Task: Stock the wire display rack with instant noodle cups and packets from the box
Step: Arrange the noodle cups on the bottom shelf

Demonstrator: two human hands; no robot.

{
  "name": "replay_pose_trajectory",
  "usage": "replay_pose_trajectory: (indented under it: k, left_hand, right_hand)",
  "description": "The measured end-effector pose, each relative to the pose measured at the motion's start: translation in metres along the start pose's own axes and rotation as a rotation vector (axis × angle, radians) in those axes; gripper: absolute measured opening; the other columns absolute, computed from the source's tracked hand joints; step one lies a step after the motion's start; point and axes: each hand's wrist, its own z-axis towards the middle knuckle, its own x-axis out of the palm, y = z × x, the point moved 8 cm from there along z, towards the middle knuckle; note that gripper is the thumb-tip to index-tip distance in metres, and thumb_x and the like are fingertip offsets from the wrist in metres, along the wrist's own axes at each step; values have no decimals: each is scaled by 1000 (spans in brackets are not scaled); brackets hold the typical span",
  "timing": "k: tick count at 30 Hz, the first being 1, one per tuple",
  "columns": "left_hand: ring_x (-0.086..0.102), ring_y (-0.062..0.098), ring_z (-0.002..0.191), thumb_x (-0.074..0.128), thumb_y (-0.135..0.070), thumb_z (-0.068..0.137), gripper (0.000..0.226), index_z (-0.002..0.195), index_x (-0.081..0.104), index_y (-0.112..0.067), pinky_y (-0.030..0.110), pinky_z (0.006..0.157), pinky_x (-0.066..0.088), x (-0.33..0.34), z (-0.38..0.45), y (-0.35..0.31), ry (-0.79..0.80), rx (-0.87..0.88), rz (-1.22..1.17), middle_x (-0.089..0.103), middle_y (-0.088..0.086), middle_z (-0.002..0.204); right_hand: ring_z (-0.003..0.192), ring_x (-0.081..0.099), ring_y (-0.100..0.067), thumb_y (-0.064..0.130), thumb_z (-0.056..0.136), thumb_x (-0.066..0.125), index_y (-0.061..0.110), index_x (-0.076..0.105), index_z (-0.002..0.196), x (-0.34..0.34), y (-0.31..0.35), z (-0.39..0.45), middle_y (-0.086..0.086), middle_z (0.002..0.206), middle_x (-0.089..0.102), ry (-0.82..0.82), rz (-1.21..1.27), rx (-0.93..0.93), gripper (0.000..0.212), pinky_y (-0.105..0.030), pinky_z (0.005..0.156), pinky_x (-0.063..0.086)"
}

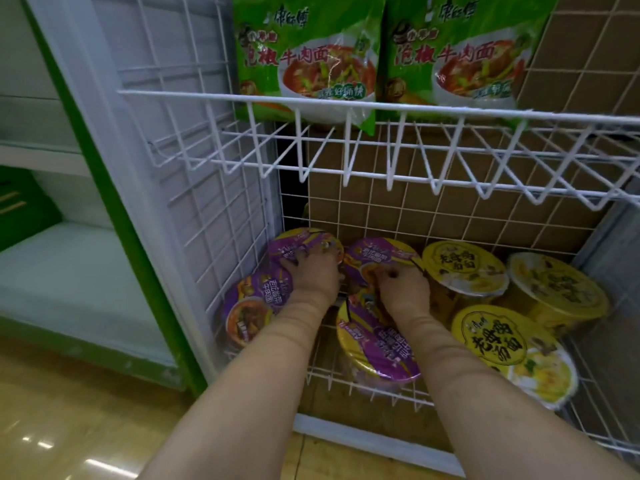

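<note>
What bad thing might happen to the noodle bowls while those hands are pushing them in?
1. The left hand presses on a back purple cup that looks tilted against the rack's side wall; it might tip or slide.
2. The right hand works between crowded purple cups, so the front purple cup near the shelf's front edge could get nudged off.
3. Pressing on the thin lids might dent them.

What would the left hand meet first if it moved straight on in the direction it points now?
The left hand lies on the rear purple cup's lid and points toward the back of the rack. Past that lid it would probably meet the white wire back grid, with brown cardboard behind it; depth is unclear.
</note>
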Motion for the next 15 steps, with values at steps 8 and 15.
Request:
replay_pose_trajectory:
  k: [8,15]
  left_hand:
    - [52,28,120,55,-18,89,35,124,54,-14,55,112,21,-22,-6,22,-75,-5,64,59,11,126]
    - [9,28,145,52,-25,90,71,147,14,-6,51,117,12,-2,-14,16,79,-15,25,13,13,157]
  right_hand:
    - [106,59,-36,10,93,48,2,69,107,-15,-10,2,-22,109,66,-121,90,53,26,-31,82,44]
    - [110,56,-39,15,94,49,2,66,114,-25,-31,1,-25,116,63,-133,85,143,29,-33,85,42]
